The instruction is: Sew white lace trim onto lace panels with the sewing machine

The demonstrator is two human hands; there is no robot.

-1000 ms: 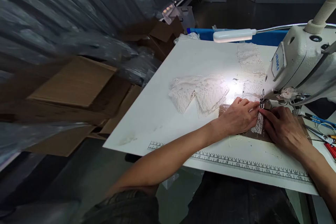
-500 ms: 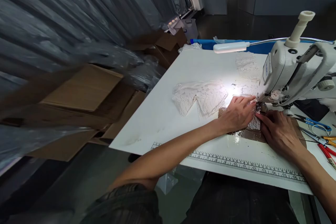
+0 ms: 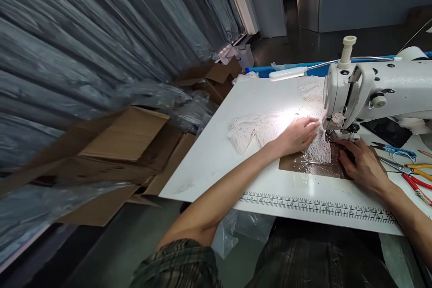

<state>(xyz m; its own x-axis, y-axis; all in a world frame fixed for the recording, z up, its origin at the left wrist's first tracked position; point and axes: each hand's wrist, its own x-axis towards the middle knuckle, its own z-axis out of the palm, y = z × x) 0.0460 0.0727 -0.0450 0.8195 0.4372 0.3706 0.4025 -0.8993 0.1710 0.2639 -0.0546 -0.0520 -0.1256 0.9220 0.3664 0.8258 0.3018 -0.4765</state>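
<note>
A white sewing machine (image 3: 381, 85) stands at the right, and its presser foot (image 3: 330, 135) sits at the edge of a piece of white lace fabric (image 3: 319, 150). My left hand (image 3: 299, 135) rests on this lace, left of the needle area, fingers stretched out. Right of the presser foot is my right hand (image 3: 362, 162), its index finger reaching toward the foot and its thumb apart. Whether that fingertip touches the lace is unclear. Under the lace lies a shiny brown plate (image 3: 290, 163). More lace pieces (image 3: 241, 132) lie to the left, partly behind my left hand.
Blue-handled snips (image 3: 400, 150), yellow-handled scissors (image 3: 416, 168) and a red-handled tool (image 3: 413, 186) lie at the right. A lamp (image 3: 288, 73) lights the white table (image 3: 209, 157). Printed ruler marks (image 3: 313, 207) run along its front edge. Open cardboard boxes (image 3: 124, 135) stand left.
My left hand has drawn back from the presser foot, leaving more lace uncovered. My right index finger has moved from the lace's front edge up beside the foot. The view has shifted.
</note>
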